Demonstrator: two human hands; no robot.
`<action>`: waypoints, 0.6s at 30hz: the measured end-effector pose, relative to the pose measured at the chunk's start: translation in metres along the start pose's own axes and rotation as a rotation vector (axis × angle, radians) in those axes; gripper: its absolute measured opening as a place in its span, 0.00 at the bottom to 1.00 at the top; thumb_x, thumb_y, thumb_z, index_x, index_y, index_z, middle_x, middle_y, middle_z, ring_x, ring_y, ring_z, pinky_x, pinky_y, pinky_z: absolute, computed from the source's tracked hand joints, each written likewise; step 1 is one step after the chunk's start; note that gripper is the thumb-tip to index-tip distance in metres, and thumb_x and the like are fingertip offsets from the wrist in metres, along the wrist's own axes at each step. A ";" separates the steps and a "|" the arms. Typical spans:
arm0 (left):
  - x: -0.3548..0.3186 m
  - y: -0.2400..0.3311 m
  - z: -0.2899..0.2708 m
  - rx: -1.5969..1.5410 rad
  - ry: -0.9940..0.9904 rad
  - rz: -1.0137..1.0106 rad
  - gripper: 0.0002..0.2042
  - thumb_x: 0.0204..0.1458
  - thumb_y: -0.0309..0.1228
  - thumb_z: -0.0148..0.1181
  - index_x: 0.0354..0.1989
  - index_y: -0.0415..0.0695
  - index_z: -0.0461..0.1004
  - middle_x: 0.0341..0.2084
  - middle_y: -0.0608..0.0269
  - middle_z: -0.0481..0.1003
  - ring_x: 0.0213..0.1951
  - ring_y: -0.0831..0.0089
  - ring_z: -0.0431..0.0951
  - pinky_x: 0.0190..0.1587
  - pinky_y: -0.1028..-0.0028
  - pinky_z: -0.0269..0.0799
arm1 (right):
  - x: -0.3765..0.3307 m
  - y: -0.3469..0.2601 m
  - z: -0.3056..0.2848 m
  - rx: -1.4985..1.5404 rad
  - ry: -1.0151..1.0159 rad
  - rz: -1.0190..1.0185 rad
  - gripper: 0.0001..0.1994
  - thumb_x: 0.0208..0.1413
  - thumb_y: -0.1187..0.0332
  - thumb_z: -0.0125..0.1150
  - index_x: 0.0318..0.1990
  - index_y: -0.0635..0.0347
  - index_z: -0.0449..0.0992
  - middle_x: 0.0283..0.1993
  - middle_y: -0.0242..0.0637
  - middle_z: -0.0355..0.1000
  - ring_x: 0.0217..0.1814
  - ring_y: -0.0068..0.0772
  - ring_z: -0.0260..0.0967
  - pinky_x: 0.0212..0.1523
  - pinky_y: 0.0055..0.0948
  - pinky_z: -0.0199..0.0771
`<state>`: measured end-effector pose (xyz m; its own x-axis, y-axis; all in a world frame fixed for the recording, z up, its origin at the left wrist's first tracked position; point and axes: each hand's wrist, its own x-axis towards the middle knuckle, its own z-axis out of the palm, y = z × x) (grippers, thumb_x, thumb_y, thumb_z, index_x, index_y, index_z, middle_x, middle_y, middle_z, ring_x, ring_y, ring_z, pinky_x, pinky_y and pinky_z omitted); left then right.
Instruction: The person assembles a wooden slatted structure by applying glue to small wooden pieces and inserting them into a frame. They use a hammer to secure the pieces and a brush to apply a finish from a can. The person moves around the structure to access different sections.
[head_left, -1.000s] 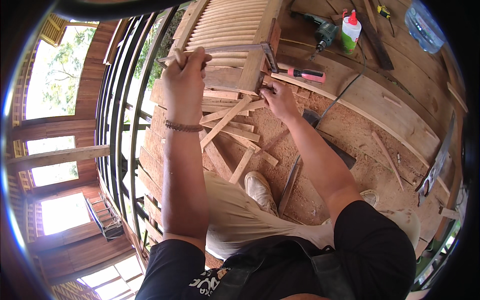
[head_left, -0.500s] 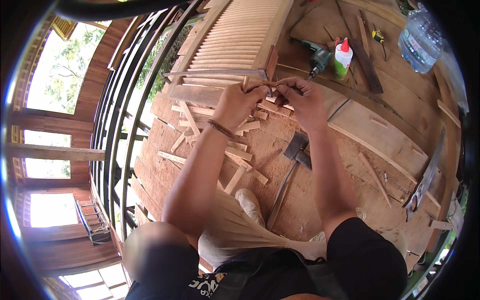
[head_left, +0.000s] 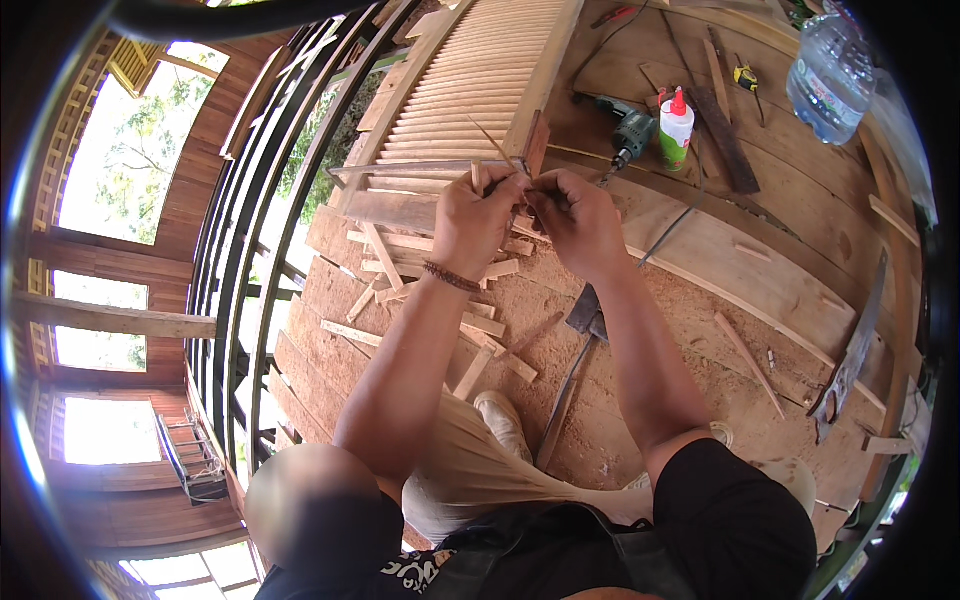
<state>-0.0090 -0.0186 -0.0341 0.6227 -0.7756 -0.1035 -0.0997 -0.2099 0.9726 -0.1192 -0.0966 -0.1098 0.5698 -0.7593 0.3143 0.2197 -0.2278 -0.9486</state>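
My left hand [head_left: 472,217] and my right hand [head_left: 580,222] are brought together beside the near end of a louvred wooden panel [head_left: 470,85]. Both sets of fingers are pinched close. A thin wood strip [head_left: 489,136] sticks up from between the left fingertips, slanting toward the panel. A small pale wood stick [head_left: 477,178] also stands up at the left hand. What the right fingertips pinch is hidden. Just behind the hands, a long metal bar [head_left: 425,167] crosses the panel. Below them lies a dark-headed hammer [head_left: 585,312], partly covered by my right forearm.
Loose wood offcuts [head_left: 478,325] and sawdust lie on the planks left of centre. A green drill [head_left: 632,135], a white-and-green glue bottle [head_left: 676,130], a tape measure [head_left: 745,77] and a large water bottle [head_left: 832,80] are at back right. A handsaw [head_left: 850,340] rests far right.
Both hands have come slightly nearer, and the right has moved left, closer to the other hand. The thin strip now points up and away to the left. The view has shifted slightly.
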 end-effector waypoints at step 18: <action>0.001 0.000 -0.011 -0.068 0.098 -0.034 0.05 0.60 0.28 0.63 0.38 0.39 0.79 0.18 0.75 0.66 0.17 0.85 0.60 0.19 0.80 0.55 | 0.020 -0.002 0.002 -0.311 -0.106 -0.371 0.05 0.62 0.73 0.57 0.39 0.66 0.75 0.25 0.38 0.74 0.26 0.28 0.74 0.28 0.34 0.71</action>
<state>0.0002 -0.0134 -0.0318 0.6982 -0.7060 -0.1186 -0.0271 -0.1916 0.9811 -0.1071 -0.1103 -0.1017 0.5788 -0.5300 0.6197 0.1859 -0.6542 -0.7331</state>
